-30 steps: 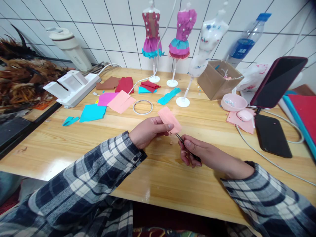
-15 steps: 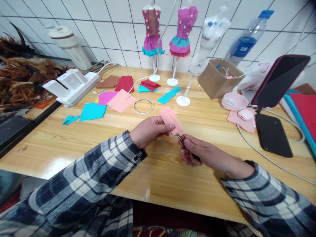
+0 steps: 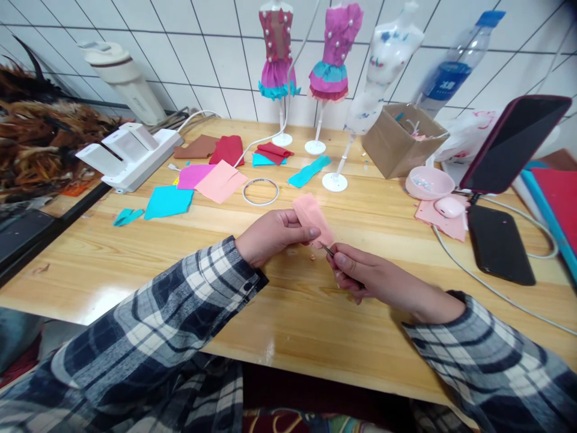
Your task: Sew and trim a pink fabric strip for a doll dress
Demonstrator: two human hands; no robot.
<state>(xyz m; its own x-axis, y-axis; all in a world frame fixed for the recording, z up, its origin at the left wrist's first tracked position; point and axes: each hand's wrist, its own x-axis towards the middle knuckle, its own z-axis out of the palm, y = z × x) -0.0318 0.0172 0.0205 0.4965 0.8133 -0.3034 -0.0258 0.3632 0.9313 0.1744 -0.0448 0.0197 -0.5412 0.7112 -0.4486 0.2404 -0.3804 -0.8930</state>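
My left hand [image 3: 270, 234] is closed on a folded piece of pale pink fabric [image 3: 312, 216], held just above the wooden table [image 3: 288, 313]. My right hand [image 3: 360, 273] is closed round a thin dark metal tool [image 3: 329, 251], which looks like small scissors or tweezers. Its tip touches the lower edge of the pink fabric. A tiny pink scrap [image 3: 312, 257] lies on the table under the fabric.
Fabric pieces in pink, cyan and red [image 3: 211, 177] and a wire ring [image 3: 260, 191] lie beyond my hands. Three small dress forms [image 3: 331, 54], a cardboard box [image 3: 396, 141], a pink bowl [image 3: 428, 182], two phones [image 3: 498, 243] and cables stand right; a white device [image 3: 128, 153] left.
Both hands and the pink fabric have kept their pose, shifting only slightly up in the view. The tool's tip stays at the fabric's lower edge.
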